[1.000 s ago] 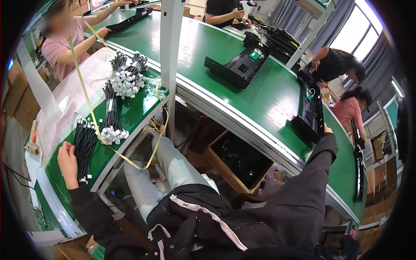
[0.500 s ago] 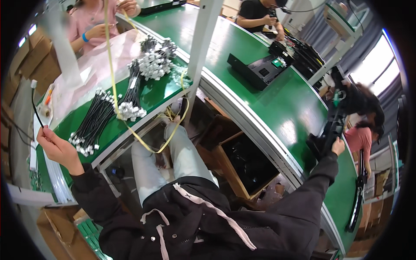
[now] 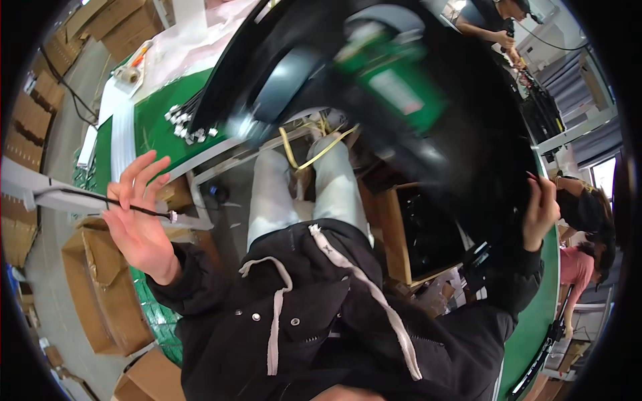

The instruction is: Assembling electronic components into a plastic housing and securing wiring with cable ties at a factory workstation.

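A thin black cable (image 3: 144, 209) with a small white connector at its end lies across the fingers of my left hand (image 3: 140, 230). The thumb and fingers hold it, with the other fingers partly spread. My right hand (image 3: 540, 212) grips the edge of a large black casing (image 3: 481, 127), raised close in front of me. Inside the casing, a green circuit board (image 3: 401, 93) with a pale label is smeared by motion. White connectors (image 3: 189, 125) of a bundle of black cables show on the green table, the rest hidden behind the casing.
A yellow strap (image 3: 314, 160) hangs below the table edge. An open carton (image 3: 428, 234) with dark contents stands under the workbench. Cardboard boxes (image 3: 107, 287) are on the left floor. Co-workers (image 3: 491, 30) work at the far right, near black parts.
My right hand has lifted the black casing from the right and tilted it up before me. The left hand has lowered and turned, and the cable now lies sideways. The view has shifted.
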